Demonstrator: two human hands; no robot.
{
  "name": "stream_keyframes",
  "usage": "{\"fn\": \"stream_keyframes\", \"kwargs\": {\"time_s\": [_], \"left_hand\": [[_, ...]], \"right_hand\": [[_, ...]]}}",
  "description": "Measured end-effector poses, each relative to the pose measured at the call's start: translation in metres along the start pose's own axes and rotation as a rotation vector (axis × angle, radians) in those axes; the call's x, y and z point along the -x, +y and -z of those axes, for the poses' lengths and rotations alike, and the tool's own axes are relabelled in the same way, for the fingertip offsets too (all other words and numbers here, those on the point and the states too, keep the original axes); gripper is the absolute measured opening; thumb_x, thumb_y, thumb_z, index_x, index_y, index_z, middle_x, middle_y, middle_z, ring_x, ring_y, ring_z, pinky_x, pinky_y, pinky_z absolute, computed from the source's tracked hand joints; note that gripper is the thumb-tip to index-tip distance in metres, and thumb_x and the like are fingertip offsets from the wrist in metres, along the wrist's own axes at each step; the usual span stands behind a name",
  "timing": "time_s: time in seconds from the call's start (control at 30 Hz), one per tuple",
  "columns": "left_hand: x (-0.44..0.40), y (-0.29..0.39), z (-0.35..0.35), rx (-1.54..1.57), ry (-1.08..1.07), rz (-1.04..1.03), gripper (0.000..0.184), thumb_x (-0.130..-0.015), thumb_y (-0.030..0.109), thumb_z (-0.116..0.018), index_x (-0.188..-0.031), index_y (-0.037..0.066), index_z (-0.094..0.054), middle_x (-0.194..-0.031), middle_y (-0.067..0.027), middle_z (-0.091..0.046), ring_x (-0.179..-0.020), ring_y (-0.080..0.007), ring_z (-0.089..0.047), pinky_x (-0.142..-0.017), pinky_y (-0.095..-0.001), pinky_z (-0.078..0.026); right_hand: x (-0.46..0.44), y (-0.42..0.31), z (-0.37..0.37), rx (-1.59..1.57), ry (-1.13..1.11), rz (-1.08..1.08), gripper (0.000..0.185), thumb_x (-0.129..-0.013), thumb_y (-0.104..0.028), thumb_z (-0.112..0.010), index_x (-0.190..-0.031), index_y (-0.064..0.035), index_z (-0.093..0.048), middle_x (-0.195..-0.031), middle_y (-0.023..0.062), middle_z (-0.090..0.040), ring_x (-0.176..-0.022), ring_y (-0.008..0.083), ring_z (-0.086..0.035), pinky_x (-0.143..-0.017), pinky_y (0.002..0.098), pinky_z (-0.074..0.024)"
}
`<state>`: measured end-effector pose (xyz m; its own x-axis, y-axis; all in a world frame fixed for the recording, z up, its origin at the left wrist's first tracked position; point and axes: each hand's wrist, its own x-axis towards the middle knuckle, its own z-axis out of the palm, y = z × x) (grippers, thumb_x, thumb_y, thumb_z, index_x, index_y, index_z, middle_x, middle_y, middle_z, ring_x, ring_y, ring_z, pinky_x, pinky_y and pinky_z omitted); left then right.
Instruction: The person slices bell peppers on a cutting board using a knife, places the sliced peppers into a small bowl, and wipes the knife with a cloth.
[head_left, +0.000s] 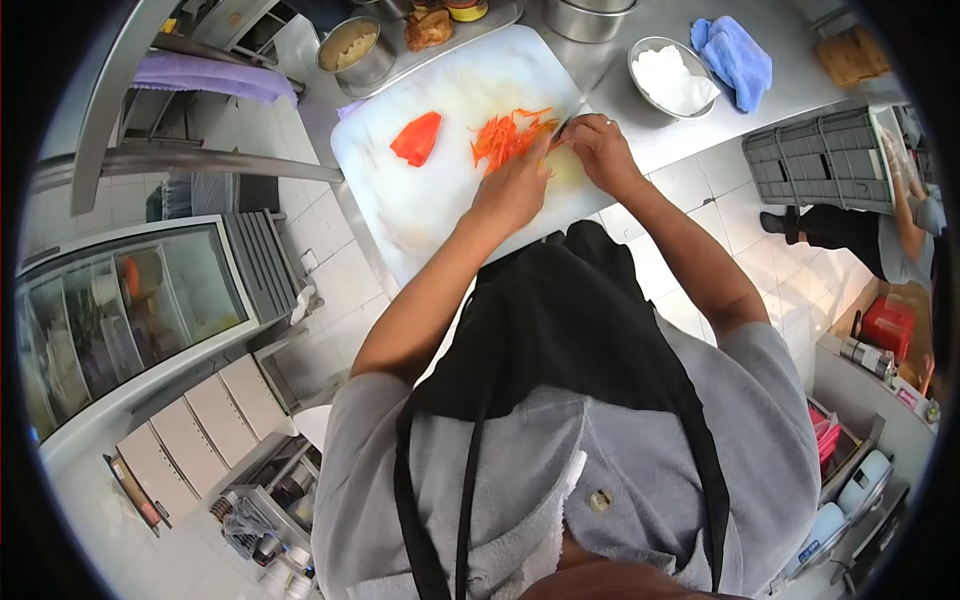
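Observation:
A white cutting board lies on the steel counter. My left hand is closed on a knife, its index finger stretched along the blade, which points away to the upper right. The handle is hidden in the palm. Close against the blade, my right hand has its fingers curled over a bit of red pepper, mostly covered by the fingertips. Thin red pepper strips are heaped left of the knife. Farther left on the board rests a larger red pepper piece.
Right of the board stand a metal bowl with white contents and a blue cloth. Behind the board are a metal pot and a steel container. Another person holds a grey crate at the right.

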<state>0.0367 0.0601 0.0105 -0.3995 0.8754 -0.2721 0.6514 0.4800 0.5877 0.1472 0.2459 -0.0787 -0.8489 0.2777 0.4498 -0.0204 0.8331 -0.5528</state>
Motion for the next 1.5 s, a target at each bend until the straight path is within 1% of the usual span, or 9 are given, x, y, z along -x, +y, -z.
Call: {"fn": "stream_keyframes", "kwargs": {"time_s": [0.1, 0.33, 0.53, 0.87, 0.97, 1.27, 1.3, 1.4, 1.5], "left_hand": [[-0.028, 0.011, 0.018, 0.115, -0.076, 0.064, 0.058, -0.103, 0.024, -0.053, -0.156, 0.011, -0.035, -0.135, -0.0295, -0.058, -0.128, -0.0431, -0.055, -0.106, -0.0466, -0.045], [-0.016, -0.014, -0.005, 0.038, 0.136, -0.114, 0.057, -0.102, 0.024, -0.052, -0.153, 0.005, -0.035, -0.124, -0.0282, -0.064, -0.113, -0.0441, -0.063, -0.094, -0.0507, -0.050], [-0.025, -0.003, 0.009, 0.075, 0.031, -0.026, 0.056, -0.103, 0.024, -0.051, -0.154, 0.005, -0.036, -0.122, -0.0282, -0.065, -0.113, -0.0433, -0.063, -0.096, -0.0512, -0.048], [-0.013, -0.013, -0.003, -0.029, 0.146, -0.133, 0.056, -0.102, 0.021, -0.050, -0.153, 0.003, -0.036, -0.125, -0.0278, -0.064, -0.115, -0.0424, -0.062, -0.098, -0.0508, -0.048], [0.019, 0.010, 0.030, -0.044, -0.048, 0.048, 0.055, -0.102, 0.021, -0.050, -0.153, 0.004, -0.036, -0.127, -0.0255, -0.064, -0.116, -0.0410, -0.061, -0.097, -0.0507, -0.048], [0.019, 0.019, 0.043, -0.074, -0.066, 0.023, 0.054, -0.103, 0.022, -0.050, -0.153, 0.005, -0.038, -0.127, -0.0251, -0.065, -0.118, -0.0410, -0.062, -0.098, -0.0507, -0.048], [0.016, 0.010, 0.033, -0.012, -0.053, 0.028, 0.052, -0.103, 0.025, -0.051, -0.151, 0.006, -0.042, -0.138, -0.0280, -0.057, -0.129, -0.0413, -0.054, -0.106, -0.0465, -0.044], [-0.019, 0.003, 0.009, 0.144, 0.072, -0.047, 0.053, -0.103, 0.024, -0.051, -0.152, 0.008, -0.040, -0.136, -0.0290, -0.057, -0.127, -0.0424, -0.055, -0.105, -0.0470, -0.044], [-0.003, 0.014, 0.037, 0.003, -0.111, 0.069, 0.054, -0.103, 0.024, -0.051, -0.153, 0.008, -0.039, -0.133, -0.0299, -0.059, -0.123, -0.0445, -0.057, -0.103, -0.0485, -0.045]], "right_hand": [[-0.001, 0.001, 0.003, 0.023, -0.022, 0.028, 0.015, -0.085, -0.001, -0.064, -0.097, -0.0090, -0.069, -0.105, 0.0090, -0.068, -0.098, 0.0316, -0.063, -0.087, 0.0421, -0.0480], [-0.011, -0.008, 0.005, -0.013, -0.066, 0.104, 0.012, -0.089, -0.005, -0.061, -0.098, -0.0089, -0.068, -0.110, 0.0079, -0.066, -0.106, 0.0305, -0.061, -0.089, 0.0418, -0.0492], [-0.008, -0.002, 0.003, -0.123, -0.043, 0.031, 0.014, -0.091, -0.004, -0.064, -0.103, -0.0083, -0.069, -0.116, 0.0120, -0.063, -0.100, 0.0354, -0.062, -0.087, 0.0436, -0.0511], [-0.009, -0.008, 0.007, 0.046, 0.003, 0.004, 0.015, -0.086, -0.004, -0.068, -0.101, -0.0082, -0.070, -0.102, 0.0085, -0.068, -0.096, 0.0310, -0.062, -0.083, 0.0415, -0.0481], [-0.009, -0.007, 0.007, 0.060, 0.001, 0.000, 0.016, -0.086, -0.005, -0.069, -0.101, -0.0095, -0.070, -0.104, 0.0077, -0.069, -0.097, 0.0304, -0.062, -0.083, 0.0407, -0.0475], [-0.008, 0.001, 0.002, 0.070, -0.004, -0.001, 0.018, -0.084, -0.004, -0.070, -0.100, -0.0133, -0.070, -0.105, 0.0046, -0.068, -0.099, 0.0288, -0.062, -0.081, 0.0405, -0.0447], [-0.009, 0.000, 0.003, 0.059, -0.010, -0.011, 0.018, -0.084, -0.004, -0.070, -0.099, -0.0134, -0.070, -0.105, 0.0044, -0.068, -0.099, 0.0287, -0.062, -0.082, 0.0404, -0.0446], [-0.008, -0.001, 0.005, 0.024, -0.040, -0.035, 0.017, -0.085, -0.004, -0.069, -0.100, -0.0133, -0.069, -0.105, 0.0047, -0.068, -0.101, 0.0282, -0.061, -0.086, 0.0397, -0.0448], [-0.007, -0.001, 0.006, 0.000, -0.017, -0.009, 0.017, -0.085, -0.003, -0.068, -0.099, -0.0128, -0.069, -0.103, 0.0049, -0.068, -0.100, 0.0289, -0.061, -0.085, 0.0403, -0.0450]]}}
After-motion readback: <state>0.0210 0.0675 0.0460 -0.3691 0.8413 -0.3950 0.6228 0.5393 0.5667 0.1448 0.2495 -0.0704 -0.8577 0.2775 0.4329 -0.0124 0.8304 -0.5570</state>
